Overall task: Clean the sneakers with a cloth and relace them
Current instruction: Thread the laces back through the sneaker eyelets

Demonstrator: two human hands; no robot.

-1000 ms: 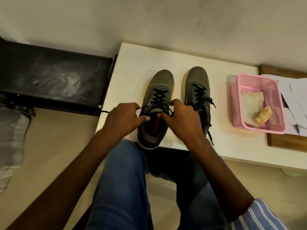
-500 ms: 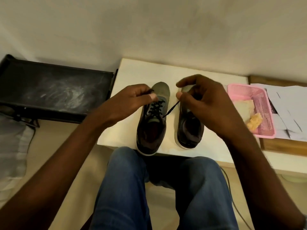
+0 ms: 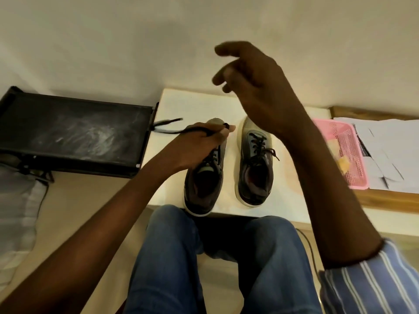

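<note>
Left hand (image 3: 199,143) low, fingers curled tight, pinching a lace (image 3: 172,128) between thumb and forefinger, forearm reaching in from lower left. Right hand (image 3: 256,87) raised high, blurred, fingers loosely curled, holding nothing, striped sleeve (image 3: 367,279) at the elbow.

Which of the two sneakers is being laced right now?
The left sneaker: the left hand grips its black lace. The right sneaker sits untouched, laces loose.
</note>
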